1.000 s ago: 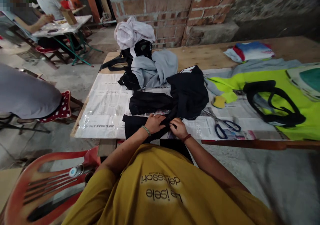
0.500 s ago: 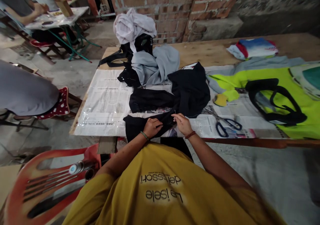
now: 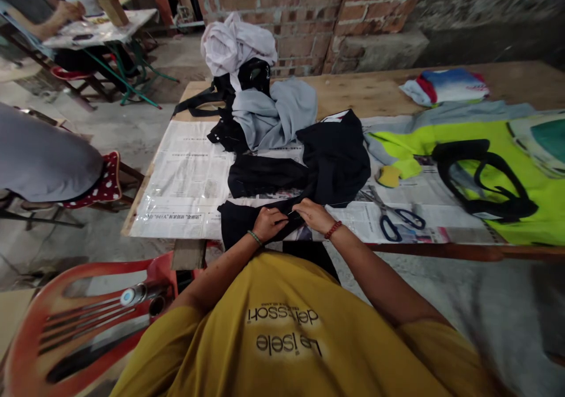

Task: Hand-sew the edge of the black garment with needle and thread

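A black garment (image 3: 338, 161) with long sleeves is spread along the front of the table, one sleeve running below my fingers. My left hand (image 3: 270, 223) is closed on the edge of that sleeve. Close beside it on the right, my right hand (image 3: 310, 214) pinches a thin bright sliver that looks like a sewing needle (image 3: 290, 212), its tip at the cloth by my left fingertips. Any thread is too fine to make out. Dark-handled scissors (image 3: 391, 226) lie to the right of my right hand.
Newspaper (image 3: 176, 179) covers the table. Grey cloth (image 3: 282, 111), a white bundle (image 3: 238, 46) and a black bag stand at the back left. A yellow-green garment (image 3: 424, 138) with a black strap (image 3: 485, 179) lies right. A red chair (image 3: 26, 326) is at lower left; other people sit farther left.
My right hand has moved left and slightly down, closer to my left hand, and the bright sliver now shows between them. My left hand stays on the black cloth.
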Motion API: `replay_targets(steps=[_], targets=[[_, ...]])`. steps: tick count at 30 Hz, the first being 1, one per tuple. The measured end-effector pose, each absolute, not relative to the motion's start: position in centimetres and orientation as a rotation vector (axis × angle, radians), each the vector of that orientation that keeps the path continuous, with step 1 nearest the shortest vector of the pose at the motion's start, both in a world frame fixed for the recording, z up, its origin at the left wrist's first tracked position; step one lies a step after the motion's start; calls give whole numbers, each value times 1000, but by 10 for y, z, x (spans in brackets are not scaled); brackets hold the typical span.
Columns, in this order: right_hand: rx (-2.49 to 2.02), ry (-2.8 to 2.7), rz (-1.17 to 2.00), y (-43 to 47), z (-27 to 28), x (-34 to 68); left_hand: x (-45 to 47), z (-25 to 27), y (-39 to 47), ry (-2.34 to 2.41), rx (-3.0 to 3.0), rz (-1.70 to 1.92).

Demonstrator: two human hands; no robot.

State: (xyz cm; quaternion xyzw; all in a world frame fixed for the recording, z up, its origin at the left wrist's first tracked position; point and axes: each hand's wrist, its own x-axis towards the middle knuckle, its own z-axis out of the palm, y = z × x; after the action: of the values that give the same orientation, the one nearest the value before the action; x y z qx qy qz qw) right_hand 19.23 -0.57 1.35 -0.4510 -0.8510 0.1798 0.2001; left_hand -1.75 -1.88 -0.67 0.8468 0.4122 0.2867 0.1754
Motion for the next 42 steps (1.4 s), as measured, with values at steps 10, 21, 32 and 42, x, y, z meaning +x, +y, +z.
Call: replay_targets(steps=[10,21,32,42], targets=[[-1301,-2441,505,-8,18,192,-18,-8,-19,1149,2417,819],[-1268,-2290,716,-9,31,179,-18,-6,-19,1150,2395,800],[-1619,-1400,1647,5,51,148,-18,-13,-18,1128,2347,896],[-1758,-1445,1522,11,47,146,-17,-9,-18,1220,2259,928]])
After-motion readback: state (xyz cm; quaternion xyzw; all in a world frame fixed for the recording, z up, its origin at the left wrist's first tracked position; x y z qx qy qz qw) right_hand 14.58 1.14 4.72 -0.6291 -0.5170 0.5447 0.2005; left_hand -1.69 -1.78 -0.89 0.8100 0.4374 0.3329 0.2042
